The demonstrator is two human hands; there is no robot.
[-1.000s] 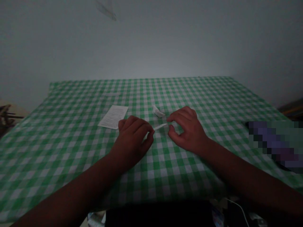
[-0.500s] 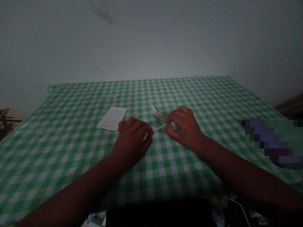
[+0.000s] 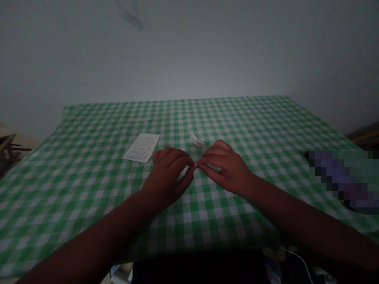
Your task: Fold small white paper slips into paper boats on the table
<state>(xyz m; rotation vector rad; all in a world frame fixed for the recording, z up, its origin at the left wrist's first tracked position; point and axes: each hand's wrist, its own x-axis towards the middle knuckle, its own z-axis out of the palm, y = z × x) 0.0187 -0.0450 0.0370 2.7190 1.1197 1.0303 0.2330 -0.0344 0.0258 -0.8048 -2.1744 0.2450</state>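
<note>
My left hand (image 3: 167,173) and my right hand (image 3: 227,167) meet fingertip to fingertip above the checked tablecloth. Each is closed in a pinch on a thin white strip (image 3: 196,165), of which only a tiny bit shows between the fingertips. Whether it is paper or string I cannot tell. Just beyond the fingers lies a small folded piece of white paper (image 3: 197,140). To the left of it, near my left hand, a printed paper sheet (image 3: 142,147) rests flat.
A green and white checked tablecloth (image 3: 189,221) covers the table, which meets a plain wall (image 3: 189,51). A faint, pale strip (image 3: 139,120) lies farther back. At the right edge is a blurred-out dark and purple object (image 3: 340,179). A white cable (image 3: 300,258) hangs below the table.
My right hand has moved left until its fingertips nearly touch those of my left hand. The white strip, which showed clearly between them, is now almost wholly covered.
</note>
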